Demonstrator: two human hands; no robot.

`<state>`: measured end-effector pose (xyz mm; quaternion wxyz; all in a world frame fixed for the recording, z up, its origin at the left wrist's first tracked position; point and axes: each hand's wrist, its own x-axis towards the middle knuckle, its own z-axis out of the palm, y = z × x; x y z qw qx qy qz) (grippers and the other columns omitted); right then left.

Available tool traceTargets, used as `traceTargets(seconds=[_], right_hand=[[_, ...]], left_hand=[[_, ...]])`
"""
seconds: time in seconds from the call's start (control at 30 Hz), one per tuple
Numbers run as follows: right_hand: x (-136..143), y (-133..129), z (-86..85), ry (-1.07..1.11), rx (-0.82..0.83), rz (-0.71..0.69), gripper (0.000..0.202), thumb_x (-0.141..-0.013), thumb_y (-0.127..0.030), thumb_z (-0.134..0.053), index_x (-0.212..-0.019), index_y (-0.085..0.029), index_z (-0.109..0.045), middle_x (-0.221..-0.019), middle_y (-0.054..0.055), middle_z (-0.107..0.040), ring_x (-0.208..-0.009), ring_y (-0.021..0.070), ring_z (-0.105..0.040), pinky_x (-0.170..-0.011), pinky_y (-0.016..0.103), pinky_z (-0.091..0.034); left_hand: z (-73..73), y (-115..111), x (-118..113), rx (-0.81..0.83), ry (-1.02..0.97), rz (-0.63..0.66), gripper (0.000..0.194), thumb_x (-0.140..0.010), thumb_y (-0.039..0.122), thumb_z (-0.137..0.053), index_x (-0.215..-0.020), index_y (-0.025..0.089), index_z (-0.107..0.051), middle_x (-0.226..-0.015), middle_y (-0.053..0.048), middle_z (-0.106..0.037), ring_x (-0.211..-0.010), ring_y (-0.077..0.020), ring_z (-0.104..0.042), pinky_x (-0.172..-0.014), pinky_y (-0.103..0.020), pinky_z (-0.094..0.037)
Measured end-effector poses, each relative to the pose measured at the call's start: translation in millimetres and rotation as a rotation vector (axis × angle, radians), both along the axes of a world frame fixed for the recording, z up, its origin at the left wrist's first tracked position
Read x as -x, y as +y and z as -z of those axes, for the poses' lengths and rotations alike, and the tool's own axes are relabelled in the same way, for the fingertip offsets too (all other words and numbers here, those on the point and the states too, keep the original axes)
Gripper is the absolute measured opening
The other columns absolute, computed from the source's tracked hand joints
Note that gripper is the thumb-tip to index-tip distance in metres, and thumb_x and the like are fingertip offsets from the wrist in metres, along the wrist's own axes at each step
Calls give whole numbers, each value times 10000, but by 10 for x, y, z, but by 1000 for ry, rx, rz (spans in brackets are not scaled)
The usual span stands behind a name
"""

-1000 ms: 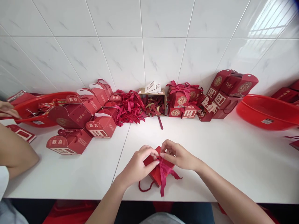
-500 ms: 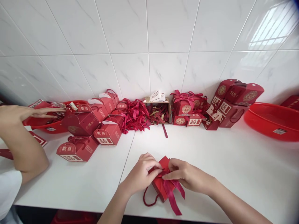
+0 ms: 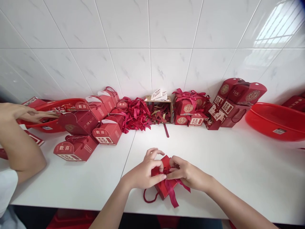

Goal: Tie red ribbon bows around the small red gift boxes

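At lower centre, our left hand [image 3: 150,170] and right hand [image 3: 190,175] pinch ribbon [image 3: 172,194], likely soft, slippery, over a seemingly light box [image 3: 162,191] best held by its edges.

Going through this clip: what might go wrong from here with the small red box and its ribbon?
The ribbon could slip loose: the left hand and right hand cover its middle while its tails trail free.
The small red box might shift or dent if pressed by the hands over it.
Its cord handle sticks out near the left forearm and could snag.
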<state>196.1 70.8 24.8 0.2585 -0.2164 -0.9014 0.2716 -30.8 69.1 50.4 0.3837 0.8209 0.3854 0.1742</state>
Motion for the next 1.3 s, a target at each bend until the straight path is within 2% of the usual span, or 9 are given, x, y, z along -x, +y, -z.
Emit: traceTargets(seconds=[0.1, 0.2, 0.3, 0.47, 0.6, 0.83, 1.07, 1.2, 1.3], right_hand=[[-5, -7, 40, 50, 14, -11, 283, -935, -156, -482, -1007, -221, -748, -906, 75, -497, -714, 136, -504, -622, 272, -484], [-1, -16, 104, 82, 17, 18, 286, -928, -144, -492, -1041, -225, -742, -913, 75, -487, -729, 141, -518, -624, 282, -492], [12, -24, 146, 96, 9, 42, 307, -931, -128, -477, -1034, -241, -743, -883, 55, -463, -696, 127, -502, -598, 266, -487], [20, -24, 167, 142, 41, 31, 326, -931, -119, -455, -1002, -245, -747, -909, 53, -457, -702, 124, -514, -601, 274, -501], [11, -21, 213, 147, 81, 41, 319, -935, -142, -455, -1000, -240, -751, -913, 54, -442, -696, 128, -511, -592, 282, -495], [15, -20, 241, 156, 42, 58, 288, -931, -148, -479, -941, -239, -752, -879, 34, -402, -661, 116, -460, -554, 261, -454], [21, 1, 199, 289, -7, 117, 287, -953, -95, -373, -947, -220, -631, -904, 57, -505, -760, 136, -537, -617, 244, -487], [32, 8, 204, 342, 154, 209, 103, -940, -173, -490, -1019, -229, -522, -855, 25, -577, -726, 129, -558, -627, 246, -487], [27, 20, 173, 361, 264, 232, 115, -913, -225, -562, -1021, -224, -527, -850, 21, -598, -698, 124, -568, -607, 242, -481]], left_hand=[[57, 54, 3, 57, -104, 80, 50, -787, 229, -651, -785, 222, -602, -1436, -60, -414, -1403, -295, -229, -1114, -471, -311], [118, 95, 1, 74, -130, -50, 114, -874, 282, -543, -789, 226, -594, -1374, -53, -492, -1394, -268, -265, -1122, -479, -296], [124, 113, -14, 2, -26, -175, 179, -890, 332, -515, -757, 227, -576, -1317, -46, -536, -1394, -287, -245, -1132, -534, -247], [99, 100, -50, 46, -100, -133, 206, -855, 338, -573, -685, 223, -589, -1336, -32, -560, -1404, -279, -252, -1130, -511, -268], [151, 81, -65, 101, -189, -194, 259, -830, 344, -603, -609, 219, -551, -1265, -32, -623, -1388, -268, -307, -1120, -489, -297], [233, 27, -119, -208, -49, -376, 313, -826, 368, -596, -589, 207, -468, -1123, -47, -674, -1346, -340, -344, -1070, -592, -267], [253, -79, -222, -38, -260, -345, 106, -839, 324, -589, -790, 230, -589, -1024, -48, -686, -1276, -248, -467, -1016, -417, -431], [251, -86, -258, 14, -327, -356, 260, -819, 318, -617, -619, 217, -484, -961, -47, -713, -1255, -265, -502, -999, -410, -445], [260, -86, -279, 51, -373, -344, 336, -820, 323, -619, -570, 218, -420, -909, -33, -731, -1236, -262, -523, -986, -400, -451]])
